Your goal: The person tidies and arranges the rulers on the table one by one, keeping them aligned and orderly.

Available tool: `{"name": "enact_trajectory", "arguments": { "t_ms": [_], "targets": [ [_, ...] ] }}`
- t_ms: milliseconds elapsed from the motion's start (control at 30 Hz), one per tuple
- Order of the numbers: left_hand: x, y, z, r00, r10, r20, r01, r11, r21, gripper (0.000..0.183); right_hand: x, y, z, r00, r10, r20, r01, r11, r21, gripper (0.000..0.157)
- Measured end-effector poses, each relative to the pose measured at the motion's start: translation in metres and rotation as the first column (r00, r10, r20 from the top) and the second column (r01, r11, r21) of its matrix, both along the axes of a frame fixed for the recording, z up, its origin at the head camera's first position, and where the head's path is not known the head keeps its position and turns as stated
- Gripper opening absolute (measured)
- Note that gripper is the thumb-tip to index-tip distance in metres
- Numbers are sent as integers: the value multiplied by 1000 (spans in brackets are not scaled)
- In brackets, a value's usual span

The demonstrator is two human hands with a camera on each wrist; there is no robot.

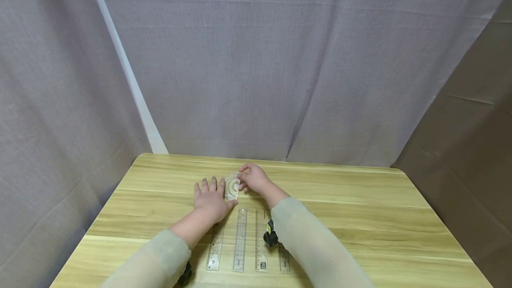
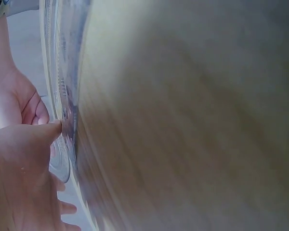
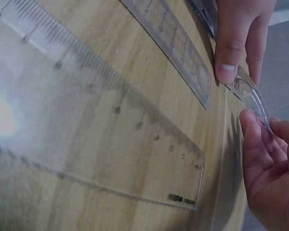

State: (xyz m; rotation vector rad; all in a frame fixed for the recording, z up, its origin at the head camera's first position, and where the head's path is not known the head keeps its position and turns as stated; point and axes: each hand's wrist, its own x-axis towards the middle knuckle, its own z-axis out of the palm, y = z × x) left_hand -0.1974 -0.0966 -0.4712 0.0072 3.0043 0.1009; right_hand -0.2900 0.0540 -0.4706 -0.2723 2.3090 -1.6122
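A clear protractor (image 1: 232,187) is between the two hands, toward the far side of the table. My right hand (image 1: 254,178) pinches its right edge between thumb and fingers; the right wrist view shows the protractor (image 3: 253,101) tilted up off the wood. Fingers spread and straight, my left hand (image 1: 212,201) lies palm down on the table, its thumb touching the protractor's near corner. Several clear rulers lie side by side nearer the body: a stencil ruler (image 1: 214,254), partly under the left wrist, a narrow ruler (image 1: 240,241), a wider ruler (image 1: 261,248) and one ruler (image 1: 284,261) partly hidden by the right sleeve.
The wooden table (image 1: 352,208) has rounded far corners. Grey curtains (image 1: 240,79) hang behind it and at the left, with a brownish curtain (image 1: 464,154) on the right. A black wrist camera (image 1: 270,236) on the right arm hangs over the rulers.
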Motion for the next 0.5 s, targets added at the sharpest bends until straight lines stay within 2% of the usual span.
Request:
{"name": "enact_trajectory", "arguments": {
  "t_ms": [200, 367, 500],
  "targets": [
    [0, 1, -2, 1000, -11, -8, 11, 1000, 8, 91, 0, 3, -3, 998, -36, 51, 40, 996, -77, 22],
    [1, 1, -2, 1000, -18, -9, 18, 1000, 0, 92, 3, 7, -1, 997, -24, 74, 31, 994, -102, 36],
    [0, 0, -2, 1000, -29, -12, 29, 1000, -4, 91, 4, 9, -3, 997, -15, 82, 25, 993, -117, 38]
  ]
}}
